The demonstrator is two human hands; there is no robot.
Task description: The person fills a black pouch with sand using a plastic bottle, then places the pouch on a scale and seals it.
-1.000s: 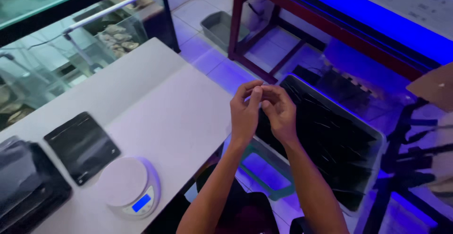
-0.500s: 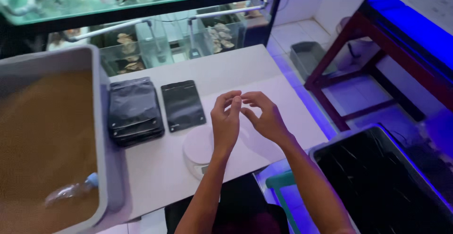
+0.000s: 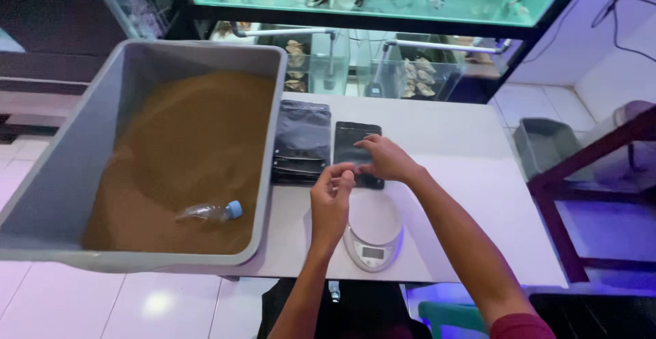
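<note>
Your right hand (image 3: 384, 159) rests fingers-down on the single black pouch (image 3: 355, 149) lying flat just behind the kitchen scale (image 3: 373, 233). Your left hand (image 3: 331, 199) hovers over the scale's near-left edge, fingertips pinched; whether it grips anything cannot be told.

To lift the pouch cleanly, slide your fingers to its edge, pinch one layer only, and keep it clear of the stack beside it. Keep the left hand off the scale plate so the reading is not disturbed.

Count:
- Scale: one, on the white table (image 3: 471, 175).
- Loose pouch: one, behind the scale.
- Stack of black pouches (image 3: 301, 141): one, behind and left of the scale; number within cannot be told.
- Grey tub (image 3: 75, 154) of brown powder: one, left of the scale.
- Plastic bottle (image 3: 210, 211): one, lying on the powder.
</note>
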